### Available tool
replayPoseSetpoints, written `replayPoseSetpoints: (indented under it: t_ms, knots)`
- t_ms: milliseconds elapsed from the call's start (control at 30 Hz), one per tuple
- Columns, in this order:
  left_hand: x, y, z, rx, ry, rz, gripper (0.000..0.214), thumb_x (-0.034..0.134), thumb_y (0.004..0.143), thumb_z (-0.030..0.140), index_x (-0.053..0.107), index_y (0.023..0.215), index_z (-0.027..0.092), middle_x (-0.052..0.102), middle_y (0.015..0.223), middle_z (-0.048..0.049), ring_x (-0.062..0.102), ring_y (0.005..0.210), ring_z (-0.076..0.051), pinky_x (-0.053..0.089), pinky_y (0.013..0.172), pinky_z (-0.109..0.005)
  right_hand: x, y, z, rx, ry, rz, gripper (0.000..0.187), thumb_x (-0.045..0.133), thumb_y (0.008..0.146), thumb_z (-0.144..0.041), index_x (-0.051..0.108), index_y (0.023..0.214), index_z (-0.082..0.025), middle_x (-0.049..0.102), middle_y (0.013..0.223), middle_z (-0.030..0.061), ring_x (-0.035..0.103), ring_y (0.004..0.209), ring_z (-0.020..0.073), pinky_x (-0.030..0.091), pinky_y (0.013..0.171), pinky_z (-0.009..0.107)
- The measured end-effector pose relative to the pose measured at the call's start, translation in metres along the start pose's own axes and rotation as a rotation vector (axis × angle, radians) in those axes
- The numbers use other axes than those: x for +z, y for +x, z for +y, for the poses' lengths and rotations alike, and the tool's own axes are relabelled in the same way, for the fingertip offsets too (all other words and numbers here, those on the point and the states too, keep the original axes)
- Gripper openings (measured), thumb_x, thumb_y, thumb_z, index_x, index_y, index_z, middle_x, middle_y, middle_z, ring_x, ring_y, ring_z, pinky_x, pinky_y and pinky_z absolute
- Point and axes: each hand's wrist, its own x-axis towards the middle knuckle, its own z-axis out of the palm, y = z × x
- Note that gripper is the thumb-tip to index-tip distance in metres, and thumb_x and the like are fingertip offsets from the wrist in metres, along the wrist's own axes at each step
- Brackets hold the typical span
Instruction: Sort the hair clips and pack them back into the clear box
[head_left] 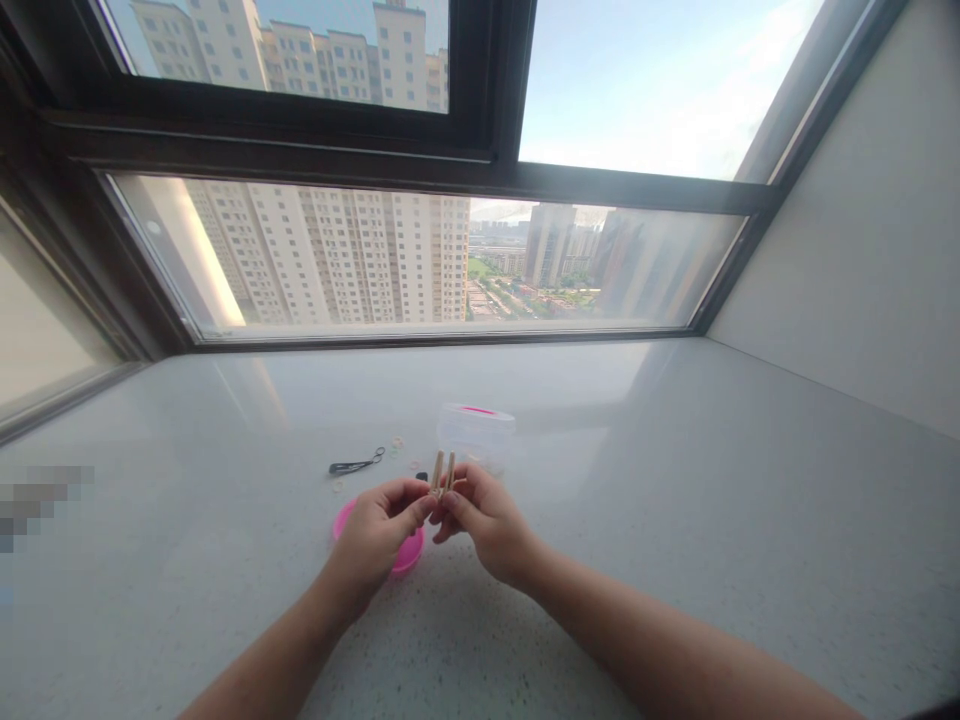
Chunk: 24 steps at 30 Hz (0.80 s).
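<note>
My left hand (382,525) and my right hand (480,510) meet above the countertop, fingertips pinched close together. Between them stand two thin pale wooden sticks (438,470), upright and slightly apart at the top. Their lower ends are hidden by my fingers, so I cannot tell whether they are joined. A bright pink round lid or dish (409,553) lies beneath my left hand, partly covered by it. Just behind my left fingertips is a small black object (421,477), too hidden to name.
Behind my hands stands a clear plastic container (472,428) with a pink mark on top. To the left lies a slim black tool with a loop (356,463), near several small pale rings (397,442). A speckled white countertop (675,500) reaches to the window frame (450,342).
</note>
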Motion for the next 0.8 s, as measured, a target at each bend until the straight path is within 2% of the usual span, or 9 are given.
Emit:
replayPoseSetpoints:
  t_ms: [233,800]
  knots:
    - [0.0004,0.0007,0.0008,0.000,-0.031,-0.021,0.023,0.062,0.077,0.034,0.068,0.081,0.013,0.065,0.073,-0.0047,0.056,0.072,-0.016,0.044,0.067,-0.024,0.0010,-0.0009,-0.0028,0.006,-0.006,0.001,0.031,0.061,0.079,-0.042,0.049,0.088,-0.015,0.058,0.070,0.0001,0.057,0.057,0.0099,0.051,0.054,0.026]
    - [-0.0013,0.0015,-0.0022,0.020,-0.006,-0.038,0.024,0.062,0.078,0.036,0.066,0.080,0.012,0.065,0.075,-0.0053,0.058,0.075,-0.018,0.045,0.072,-0.027,0.0010,0.0008,-0.0028,0.000,-0.004,0.007,0.029,0.064,0.077,-0.038,0.054,0.086,-0.012,0.058,0.065,-0.0001,0.056,0.056,0.0090,0.051,0.050,0.022]
